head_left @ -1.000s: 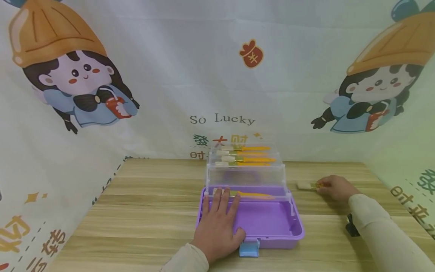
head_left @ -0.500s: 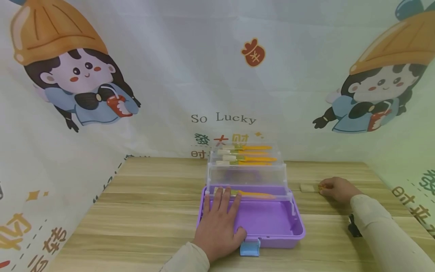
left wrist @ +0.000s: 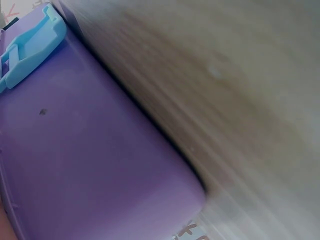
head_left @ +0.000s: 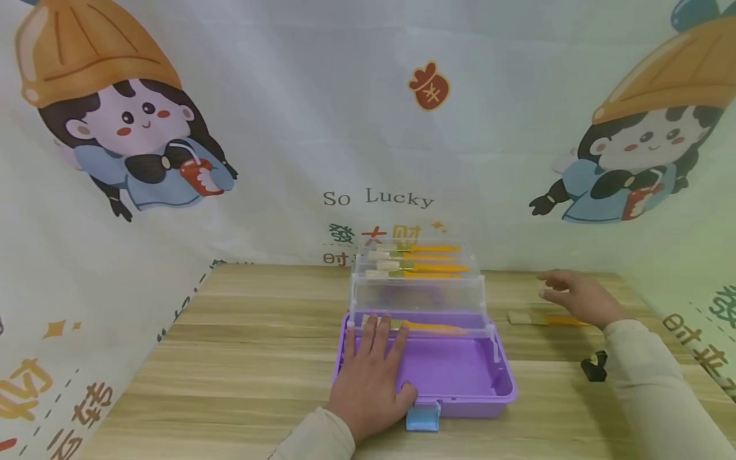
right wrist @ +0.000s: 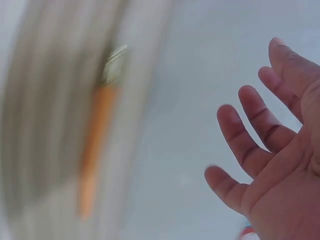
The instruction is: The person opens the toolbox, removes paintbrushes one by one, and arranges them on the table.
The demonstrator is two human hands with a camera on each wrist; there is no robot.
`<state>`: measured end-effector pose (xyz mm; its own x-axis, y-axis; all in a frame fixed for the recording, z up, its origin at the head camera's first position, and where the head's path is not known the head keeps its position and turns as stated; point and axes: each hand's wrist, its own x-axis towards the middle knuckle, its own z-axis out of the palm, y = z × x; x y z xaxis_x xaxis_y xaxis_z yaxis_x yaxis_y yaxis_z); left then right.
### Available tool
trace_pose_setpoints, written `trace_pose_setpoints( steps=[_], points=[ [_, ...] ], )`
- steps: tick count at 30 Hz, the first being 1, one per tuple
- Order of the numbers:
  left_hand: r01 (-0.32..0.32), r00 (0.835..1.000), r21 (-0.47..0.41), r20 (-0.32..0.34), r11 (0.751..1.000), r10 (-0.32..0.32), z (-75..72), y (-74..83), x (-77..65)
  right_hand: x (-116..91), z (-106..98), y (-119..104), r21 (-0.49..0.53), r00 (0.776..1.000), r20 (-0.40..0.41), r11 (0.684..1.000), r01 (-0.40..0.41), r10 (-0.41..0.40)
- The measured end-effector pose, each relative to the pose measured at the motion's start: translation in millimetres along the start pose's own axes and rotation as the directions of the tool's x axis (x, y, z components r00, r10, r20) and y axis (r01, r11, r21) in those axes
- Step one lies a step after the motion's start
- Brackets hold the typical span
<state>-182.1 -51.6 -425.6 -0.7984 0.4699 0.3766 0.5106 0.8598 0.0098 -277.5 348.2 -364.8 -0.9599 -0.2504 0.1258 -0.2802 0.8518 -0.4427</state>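
My left hand (head_left: 370,383) lies with straight, spread fingers over the left side of an open purple box (head_left: 454,370). Its fingertips overlap a clear tray at the bristle end of a paintbrush (head_left: 437,329) with an orange handle. In the left wrist view, the box's purple wall (left wrist: 90,140) and light blue latch (left wrist: 37,47) show. Right of the box, a second paintbrush (head_left: 560,319) lies on the table, bristles pointing left. My right hand (head_left: 581,297) is over its handle end, holding nothing; the right wrist view shows that hand's fingers (right wrist: 250,145) spread, apart from the blurred orange handle (right wrist: 97,145).
Clear stepped trays (head_left: 416,294) are raised at the back of the box, with several orange-handled brushes (head_left: 425,267) in the upper ones. A small black piece (head_left: 595,366) is beside the right sleeve. A printed cloth (head_left: 276,128) hangs behind the wooden table (head_left: 247,358).
My right hand has let go of the paintbrush and lifted up and away from it, leaving it on the table. The left hand stays in place on the box.
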Motion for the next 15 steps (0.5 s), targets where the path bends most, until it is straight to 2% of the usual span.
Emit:
trace_pose_setpoints(
  steps=[4,10,15],
  points=[
    [0.0,1.0,0.007,-0.001,1.0,0.0,-0.6,-0.4,0.9,-3,-3,-31,0.029,0.998,-0.047,0.999,0.042,-0.041],
    [0.005,1.0,0.008,0.011,1.0,-0.005,-1.2,-0.2,0.2,-6,7,-86,0.075,0.986,-0.092,0.986,0.149,-0.142],
    [0.002,1.0,0.012,0.0,1.0,-0.002,-0.2,-0.4,0.7,1,20,-127,0.097,0.973,-0.066,0.969,0.228,-0.222]
  ],
)
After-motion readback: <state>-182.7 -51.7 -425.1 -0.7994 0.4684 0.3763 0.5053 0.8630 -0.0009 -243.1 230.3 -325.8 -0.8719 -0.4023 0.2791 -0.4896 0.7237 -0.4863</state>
